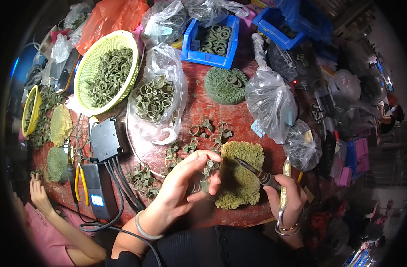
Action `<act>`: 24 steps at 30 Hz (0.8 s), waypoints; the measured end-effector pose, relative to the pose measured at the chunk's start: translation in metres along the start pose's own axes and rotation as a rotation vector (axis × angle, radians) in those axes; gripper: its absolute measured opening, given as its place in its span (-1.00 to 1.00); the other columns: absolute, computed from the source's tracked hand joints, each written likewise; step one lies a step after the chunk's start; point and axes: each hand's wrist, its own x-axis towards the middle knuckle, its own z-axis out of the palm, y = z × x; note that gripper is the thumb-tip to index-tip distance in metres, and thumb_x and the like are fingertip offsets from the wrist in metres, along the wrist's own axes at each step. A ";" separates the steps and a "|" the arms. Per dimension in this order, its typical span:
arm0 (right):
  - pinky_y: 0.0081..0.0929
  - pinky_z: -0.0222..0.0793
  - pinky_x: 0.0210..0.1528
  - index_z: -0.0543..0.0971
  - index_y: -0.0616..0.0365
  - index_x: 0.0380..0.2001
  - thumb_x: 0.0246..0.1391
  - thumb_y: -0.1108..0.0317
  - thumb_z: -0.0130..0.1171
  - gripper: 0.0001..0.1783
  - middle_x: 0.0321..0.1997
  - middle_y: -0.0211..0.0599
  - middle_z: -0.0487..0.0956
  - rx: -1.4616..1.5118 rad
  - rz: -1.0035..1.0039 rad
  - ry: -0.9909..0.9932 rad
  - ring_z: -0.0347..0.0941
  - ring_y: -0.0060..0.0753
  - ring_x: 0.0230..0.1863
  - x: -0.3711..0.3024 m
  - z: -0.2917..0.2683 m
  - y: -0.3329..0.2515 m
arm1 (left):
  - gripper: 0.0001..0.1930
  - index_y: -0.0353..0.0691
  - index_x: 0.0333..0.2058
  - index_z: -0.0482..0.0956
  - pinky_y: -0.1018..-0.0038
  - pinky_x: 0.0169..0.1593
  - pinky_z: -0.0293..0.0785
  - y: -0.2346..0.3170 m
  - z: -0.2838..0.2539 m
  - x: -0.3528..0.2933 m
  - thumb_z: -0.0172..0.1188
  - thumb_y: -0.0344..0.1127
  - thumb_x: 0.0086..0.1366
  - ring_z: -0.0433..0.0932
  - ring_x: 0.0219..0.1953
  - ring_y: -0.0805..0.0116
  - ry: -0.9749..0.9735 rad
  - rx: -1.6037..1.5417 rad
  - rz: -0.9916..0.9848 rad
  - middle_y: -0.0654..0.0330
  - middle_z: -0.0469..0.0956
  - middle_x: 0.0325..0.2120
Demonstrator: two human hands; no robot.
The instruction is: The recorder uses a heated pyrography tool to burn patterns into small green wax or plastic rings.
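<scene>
My left hand is closed, its fingertips pinching a small grey-green ring beside a yellow-green, rough-textured sponge-like pad. My right hand is wrapped round a pen-like tool with a grey grip and a dark, pointed tip that reaches over the pad. A gold-patterned stick also runs through the right hand; its lower end is silvery. Loose grey-green rings lie on the red tabletop to the left of my left hand and just beyond it.
A yellow basket and an open clear bag hold many rings; a blue bin holds more. A round green pad carries rings. Tied plastic bags stand at right. Cables run from a black box. A co-worker's hand shows far left.
</scene>
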 end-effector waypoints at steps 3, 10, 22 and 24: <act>-0.39 0.45 -0.45 0.56 0.20 -0.25 -0.09 0.33 0.46 -0.64 -0.47 -0.26 0.59 0.233 -0.051 0.057 0.53 -0.26 -0.52 0.001 0.006 -0.009 | -0.72 -0.25 -0.06 0.41 0.72 -0.71 0.06 0.000 0.000 -0.002 -0.06 -0.16 0.46 0.52 -0.50 0.46 0.042 0.012 -0.007 0.08 0.53 -0.41; -0.43 0.43 -0.52 0.57 0.19 -0.26 -0.08 0.25 0.46 -0.63 -0.47 -0.31 0.59 0.215 -0.089 0.035 0.52 -0.30 -0.55 -0.001 0.016 -0.012 | -0.72 -0.25 -0.06 0.41 0.72 -0.71 0.06 0.002 0.001 -0.002 -0.06 -0.16 0.46 0.52 -0.50 0.47 0.025 0.029 -0.009 0.08 0.53 -0.43; -0.44 0.42 -0.53 0.56 0.18 -0.25 -0.08 0.25 0.46 -0.63 -0.50 -0.33 0.57 0.184 -0.127 0.032 0.50 -0.31 -0.57 0.003 0.015 -0.013 | -0.73 -0.23 -0.08 0.41 0.70 -0.73 -0.06 0.003 0.011 -0.002 -0.09 -0.15 0.47 0.32 -0.65 0.49 0.127 0.076 0.000 0.06 0.46 -0.55; -0.43 0.42 -0.53 0.56 0.18 -0.26 -0.09 0.25 0.46 -0.63 -0.51 -0.33 0.57 0.183 -0.122 0.027 0.49 -0.31 -0.58 0.003 0.016 -0.014 | -0.73 -0.23 -0.08 0.41 0.70 -0.73 -0.06 0.004 0.013 -0.002 -0.09 -0.15 0.47 0.32 -0.65 0.50 0.151 0.078 -0.010 0.06 0.46 -0.55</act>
